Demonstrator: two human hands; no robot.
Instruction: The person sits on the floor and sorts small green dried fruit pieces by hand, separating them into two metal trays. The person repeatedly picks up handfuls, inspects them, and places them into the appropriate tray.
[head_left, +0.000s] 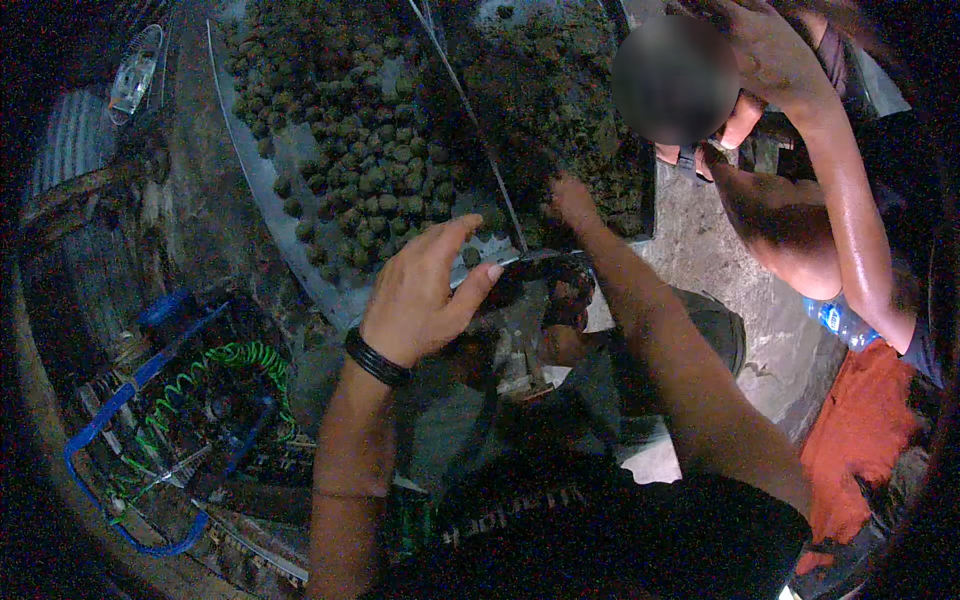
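Observation:
Over the near edge of a tray of small round dark balls (375, 180) is my left hand (427, 289), with a black band at the wrist. Its thumb and fingers are apart, and nothing shows between them. A thin upright edge (480, 124) divides the balls from a darker heap of loose material (555, 90) on the right. My right hand (574, 199) lies at the near side of that heap. Its fingers are partly hidden in shadow, so whether it holds something cannot be told.
At the right another person's arm (847, 172) is bent near a plastic water bottle (840, 321) and an orange cloth (862, 442). A coiled green hose (247, 356) and a blue tubular frame (97, 431) stand at the lower left. Below my hands is a dark container (525, 300).

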